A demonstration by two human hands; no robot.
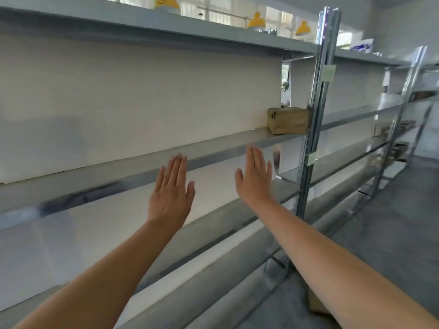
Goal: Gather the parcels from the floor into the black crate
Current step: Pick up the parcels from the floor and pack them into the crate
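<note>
Hands empty: left hand [169, 193] and right hand [255, 179] raised flat before grey metal shelving [316, 115], fingers [177, 167] straight, close together, holding nothing. Black crate not in view; only poss. floor parcel is a brown cardboard piece [317, 303] on the grey floor [392, 233], part-hidden under the right forearm, while a brown cardboard box [288, 120] sits on the mid shelf. Risk: w/ gaze on shelves, person may grab the shelf box by mistake or tread on the floor piece.
</note>
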